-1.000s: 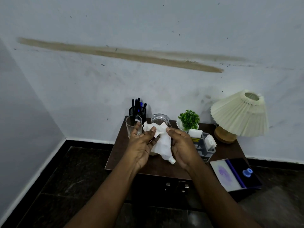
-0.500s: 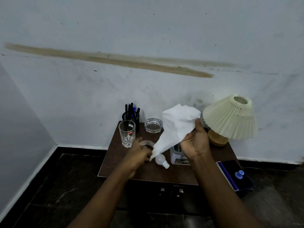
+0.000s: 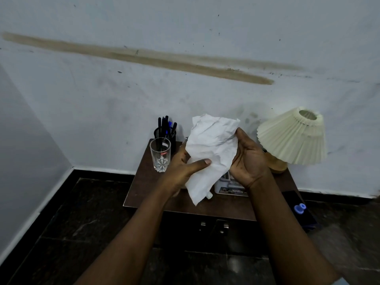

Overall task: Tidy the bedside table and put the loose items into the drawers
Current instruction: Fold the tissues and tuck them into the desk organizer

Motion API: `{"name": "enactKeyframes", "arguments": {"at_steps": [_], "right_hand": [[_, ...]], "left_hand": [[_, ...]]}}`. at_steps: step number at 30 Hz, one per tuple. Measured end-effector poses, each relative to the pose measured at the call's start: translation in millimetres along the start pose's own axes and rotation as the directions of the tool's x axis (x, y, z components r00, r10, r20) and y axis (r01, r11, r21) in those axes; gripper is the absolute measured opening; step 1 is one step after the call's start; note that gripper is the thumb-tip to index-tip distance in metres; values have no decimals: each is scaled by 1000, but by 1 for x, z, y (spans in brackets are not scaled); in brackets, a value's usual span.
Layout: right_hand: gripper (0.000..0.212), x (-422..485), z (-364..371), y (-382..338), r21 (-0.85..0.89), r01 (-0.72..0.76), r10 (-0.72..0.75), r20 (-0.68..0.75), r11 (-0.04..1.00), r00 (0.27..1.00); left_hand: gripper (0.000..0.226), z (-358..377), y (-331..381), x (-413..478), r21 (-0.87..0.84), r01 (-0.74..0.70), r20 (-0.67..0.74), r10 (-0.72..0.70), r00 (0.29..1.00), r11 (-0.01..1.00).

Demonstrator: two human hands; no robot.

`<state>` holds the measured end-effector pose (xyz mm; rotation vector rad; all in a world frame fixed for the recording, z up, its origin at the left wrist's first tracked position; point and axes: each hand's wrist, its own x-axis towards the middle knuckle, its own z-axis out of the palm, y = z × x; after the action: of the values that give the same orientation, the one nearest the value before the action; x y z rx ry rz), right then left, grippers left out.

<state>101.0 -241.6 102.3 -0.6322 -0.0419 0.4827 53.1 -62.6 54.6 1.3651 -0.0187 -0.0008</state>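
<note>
Dark wood, that little bedside surface, pushed against a scuffed pale wall, and it is crowded. What worries me most is the drinking glass. It stands just beside the left hand, close enough that a careless turn of the wrist could tip it off the edge onto the stone floor. On the other side the pleated lamp sits near the right hand, so a wide sweep that way could catch the shade.

Between the two hands, lifted above the surface, is the crumpled white tissue. Its loose lower corner hangs down to a small white bottle lying on the wood. Whether it touches I cannot tell, but dragging the sheet sideways could roll that bottle away. The paper is thin and creased, and I would guess a sharp pull from both sides would tear it.

The left thumb is pressed flat on the front of the sheet, and the other left fingers are hidden behind it, so that hand is pinching the tissue. The right hand shows its palm, with its thumb laid up along the sheet's right edge and the rest behind the paper, holding it too.

Below, the drawers look closed, so one hand must let go to open one, and a one-handed hold could let the tissue slip.
</note>
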Motion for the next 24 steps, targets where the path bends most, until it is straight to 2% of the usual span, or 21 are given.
{"name": "enactKeyframes", "arguments": {"at_steps": [1,4,7,9,10,13,17,21,24], "right_hand": [[51,2,-3,0,-3,13,-13,-3,1000,1000],[47,9,-11,5,-22,20,-21,-61,1000,998],[69,13,-19,15,-187,-100,66,-179,977,982],[81,13,-24,21,-328,-211,148,-208,921,967],[78,13,-25,24,-422,-245,169,-209,873,963],[47,12,-23,27,-618,-245,137,-217,747,967],[20,15,-25,26,-629,-143,-3,-225,764,974],[11,15,-29,20,-638,-78,-80,-215,766,973],[11,15,-31,21,-704,-76,-128,-232,706,964]], "left_hand": [[62,-2,2,1,-12,2,12,-2,1000,1000],[37,-7,3,2,-12,14,19,-14,1000,1000],[19,-5,1,4,30,15,-111,-12,994,999],[19,-4,-1,6,17,25,-218,-20,976,1000],[22,-4,-2,8,3,28,-253,-27,967,1000],[27,-6,-3,10,-39,30,-287,-40,957,999],[26,-10,-2,11,5,42,-313,-38,949,999],[29,-20,-1,12,44,35,-241,-23,970,998],[23,-22,1,12,57,6,-182,4,983,998]]}}
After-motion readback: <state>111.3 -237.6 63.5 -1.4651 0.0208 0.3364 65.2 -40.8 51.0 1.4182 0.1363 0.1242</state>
